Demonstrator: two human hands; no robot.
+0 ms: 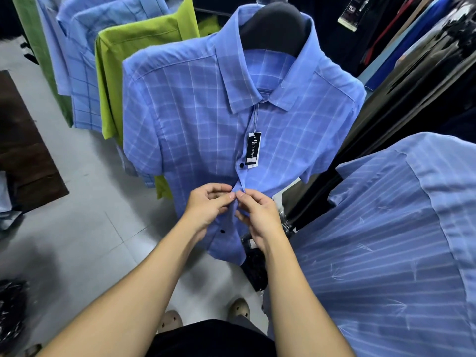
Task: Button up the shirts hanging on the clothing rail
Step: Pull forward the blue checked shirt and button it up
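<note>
Your left hand [208, 202] and right hand [260, 212] each pinch the front edge of one blue checked shirt [195, 119]; two black buttons [241, 165] show.

Black hang tag [254, 148] on string at front of blue check shirt [195, 119]: white vertical word "creation"; logo mark above it unreadable. White sticker [252, 166] at tag's lower end: print too small. Dark tag [351, 12] top right: lettering blurred, unreadable.
</note>
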